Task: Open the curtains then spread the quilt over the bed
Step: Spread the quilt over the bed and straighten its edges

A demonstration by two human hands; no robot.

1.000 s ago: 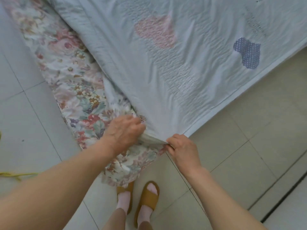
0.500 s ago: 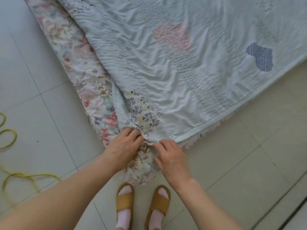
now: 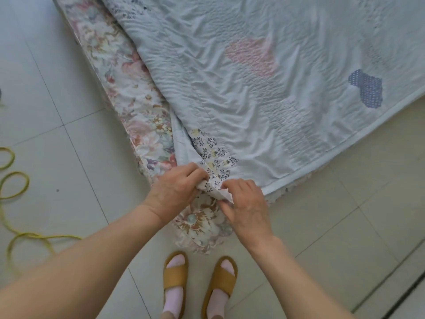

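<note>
A pale blue quilt [image 3: 241, 93] with pink, navy and leaf-print heart patches lies wrinkled over the bed, whose floral sheet [image 3: 128, 104] shows along the left side and at the corner. The quilt's near corner hangs at the bed corner. My left hand [image 3: 177, 187] pinches that corner from the left. My right hand [image 3: 246, 203] pinches the same corner from the right, fingers closed on the fabric. The leaf-print patch [image 3: 213, 157] sits just above both hands. No curtains are in view.
Pale floor tiles [image 3: 57, 157] surround the bed corner. A yellow-green cord [image 3: 16, 180] loops on the floor at the left. My feet in tan slippers [image 3: 197, 277] and pink socks stand just before the corner. A dark floor track [image 3: 404, 293] runs at lower right.
The quilt corner has been drawn down and toward me over the bed corner, uncovering the leaf-print patch. Both hands have come closer together on the corner.
</note>
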